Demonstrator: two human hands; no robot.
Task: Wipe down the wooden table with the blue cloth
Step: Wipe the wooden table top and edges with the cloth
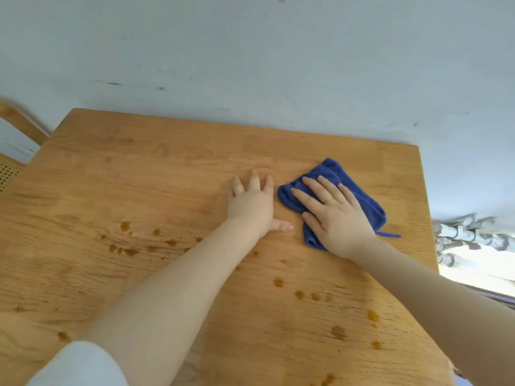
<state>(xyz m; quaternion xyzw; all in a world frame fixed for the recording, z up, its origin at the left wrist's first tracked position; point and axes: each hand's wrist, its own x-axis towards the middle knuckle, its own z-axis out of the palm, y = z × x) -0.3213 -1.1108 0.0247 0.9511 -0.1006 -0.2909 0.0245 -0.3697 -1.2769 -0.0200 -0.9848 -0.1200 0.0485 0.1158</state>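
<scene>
The wooden table [139, 176] fills most of the view, its top marked by brown drops and smears at the left middle and the near right. A folded blue cloth [359, 196] lies on the far right part of the top. My right hand [337, 215] presses flat on the cloth with straight, spread fingers and a gold ring on one finger. My left hand [252, 203] rests flat on the bare wood just left of the cloth, fingers straight and thumb pointing right.
A pale blue-grey wall [250, 51] stands right behind the table's far edge. A wooden chair with a woven seat [16, 151] shows at the far left. Beyond the right edge of the table are grey pipes [471, 235].
</scene>
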